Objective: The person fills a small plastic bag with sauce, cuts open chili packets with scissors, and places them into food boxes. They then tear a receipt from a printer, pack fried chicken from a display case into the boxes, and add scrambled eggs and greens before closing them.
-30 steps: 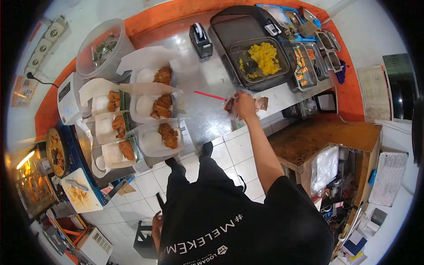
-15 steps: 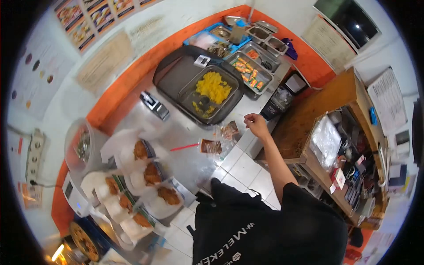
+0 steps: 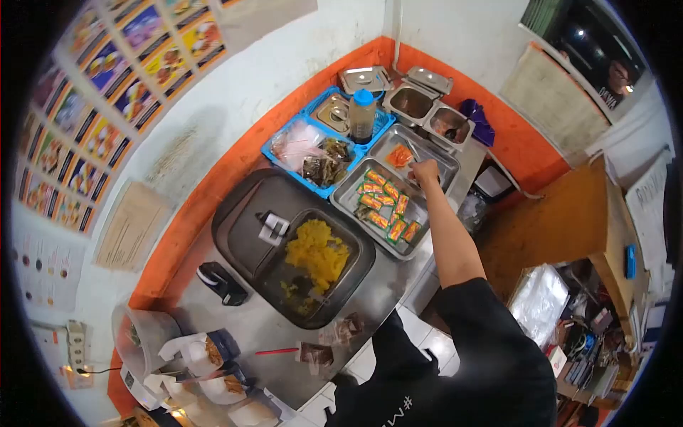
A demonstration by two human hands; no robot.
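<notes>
My right hand reaches over the far metal tray, its fingers closed on what looks like the handle of a thin utensil. The utensil's kind is too small to tell. Beside the fingers in that tray lies a small heap of shredded orange food. Nearer to me, a metal tray holds several small orange-and-green packets. My left hand is out of view.
A dark pan with yellow rice fills the table's middle. Behind it stand a blue basket and a blue-capped bottle. Wrapped fried food and a plastic tub sit at left. A wooden cabinet stands right.
My right hand has moved from above the table's front edge, far forward to the metal trays, and its fingers have closed. My view has shifted toward the back corner.
</notes>
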